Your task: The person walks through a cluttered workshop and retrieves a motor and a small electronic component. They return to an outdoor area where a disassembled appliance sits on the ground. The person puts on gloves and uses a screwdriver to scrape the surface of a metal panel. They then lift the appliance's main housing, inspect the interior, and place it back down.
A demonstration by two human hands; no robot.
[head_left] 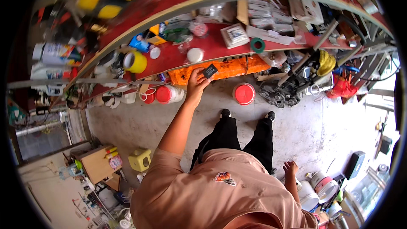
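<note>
At the lower red shelf (212, 44), my left hand (197, 83) holds a black block (210, 71) pinched in the fingertips, at the end of my outstretched arm. The block sits tilted before an orange wrap (243, 66); it looks nearly square, so I cannot tell a long axis. My right hand (291, 168) hangs low at my side, fingers loosely spread, seemingly bare and well apart from the block. Just beyond, the shelf's front edge and a white lid (195, 55) crowd the reach; nearer me, pale floor (305, 135) leaves open room around a red-lidded tub (244, 93).
</note>
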